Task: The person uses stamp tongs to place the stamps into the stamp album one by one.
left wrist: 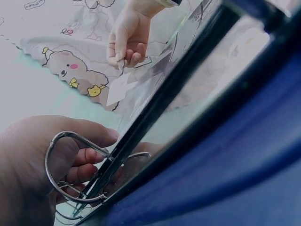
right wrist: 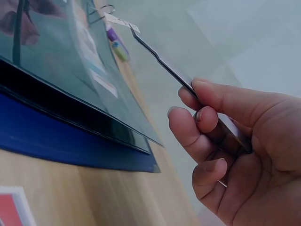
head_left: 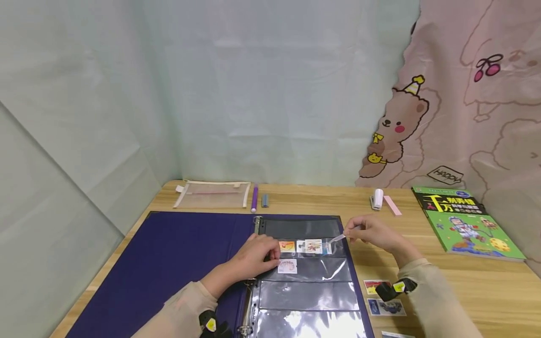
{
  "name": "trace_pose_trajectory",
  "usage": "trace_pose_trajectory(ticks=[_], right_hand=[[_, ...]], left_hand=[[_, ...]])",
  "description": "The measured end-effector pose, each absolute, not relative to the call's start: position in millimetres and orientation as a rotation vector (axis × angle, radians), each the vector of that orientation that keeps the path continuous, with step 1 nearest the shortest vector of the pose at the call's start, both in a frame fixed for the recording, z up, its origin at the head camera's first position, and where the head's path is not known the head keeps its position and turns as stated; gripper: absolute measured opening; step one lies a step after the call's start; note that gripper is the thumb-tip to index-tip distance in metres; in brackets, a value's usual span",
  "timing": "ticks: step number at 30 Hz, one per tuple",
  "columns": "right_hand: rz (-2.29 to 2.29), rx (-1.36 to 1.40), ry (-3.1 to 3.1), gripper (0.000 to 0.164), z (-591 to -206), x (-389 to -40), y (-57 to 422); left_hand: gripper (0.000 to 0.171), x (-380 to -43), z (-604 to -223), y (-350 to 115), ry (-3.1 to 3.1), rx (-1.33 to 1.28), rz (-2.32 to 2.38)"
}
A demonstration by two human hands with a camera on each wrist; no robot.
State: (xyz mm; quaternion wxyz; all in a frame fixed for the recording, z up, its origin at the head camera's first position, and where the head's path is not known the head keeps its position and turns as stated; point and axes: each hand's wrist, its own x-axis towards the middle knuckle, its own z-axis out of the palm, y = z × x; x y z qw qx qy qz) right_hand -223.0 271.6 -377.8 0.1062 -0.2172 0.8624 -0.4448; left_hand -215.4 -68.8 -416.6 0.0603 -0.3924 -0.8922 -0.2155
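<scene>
My right hand (head_left: 376,232) pinches a pair of tweezers (right wrist: 171,70) at the album's right edge. A small white-bordered stamp (head_left: 313,246) is at the tweezer tips, over the second row of the black album page (head_left: 308,295). That row also has an orange stamp (head_left: 287,247) and a blue-edged stamp (head_left: 327,248), partly covered. Lower, in the third row, lies a pale stamp (head_left: 287,266). My left hand (head_left: 255,253) rests on the page's left side near the metal rings (left wrist: 49,162), fingers loosely bent; its fingertips are partly hidden.
The album's dark blue cover (head_left: 169,263) lies spread to the left. Loose stamps, one red (head_left: 376,287) and one blue (head_left: 386,307), lie right of it. Behind are a zip pouch (head_left: 213,195), a purple pen (head_left: 255,198), a stapler (head_left: 377,199) and a green book (head_left: 469,225).
</scene>
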Motion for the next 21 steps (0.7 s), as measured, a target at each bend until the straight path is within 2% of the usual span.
trace_pose_trajectory(ticks=[21], right_hand=[[-1.347,-0.564,2.463,0.017,-394,-230,248]], left_hand=[[0.017,-216,-416,-70,-2.683,-1.222,-0.695]])
